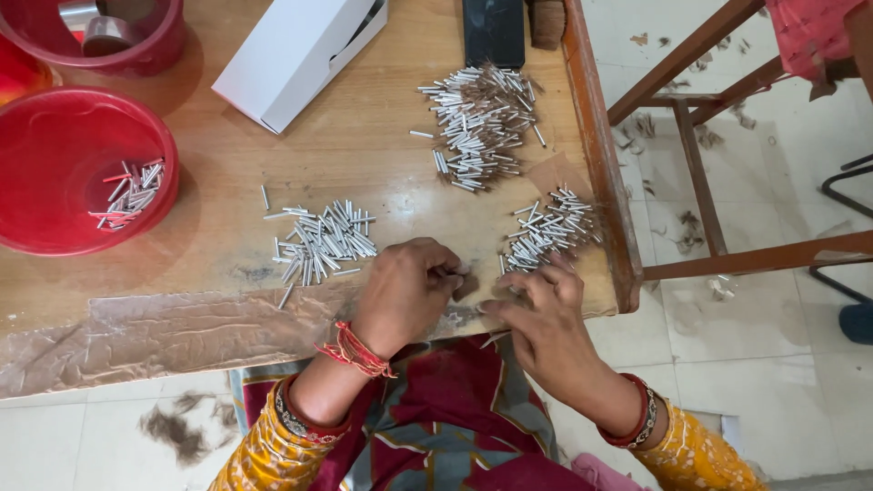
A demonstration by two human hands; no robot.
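Head view shows a wooden tabletop (364, 155) seen from above, with both hands working close together at its near edge. The left hand (405, 291) is curled into a closed grip; a small dark tuft (467, 285), which looks like hair or fibre, is pinched at its fingertips. The right hand (538, 314) is laid just beside it, fingers bent toward the tuft, but it cannot be told whether something is gripped by it or the fingers are only resting. A thin metal tube seems to be near the fingertips, yet it is too small to be sure.

Just behind the right hand, a small pile of short silver tubes (550, 229) is lying, touching the fingers. A second pile (323, 241) is found to the left of the left hand, and a larger heap mixed with brown fibre (480, 123) is placed farther back. A red bowl (45, 227) with a few tubes inside stands at the left, well apart, and a white box (296, 50) is behind it.

For this step to be done well, the tuft should be held tight and even at the pinch, so that no strands are spread out. The hands should be kept low over the tabletop, because the work is near the edge and loose fibre is already seen on the floor (173, 432).
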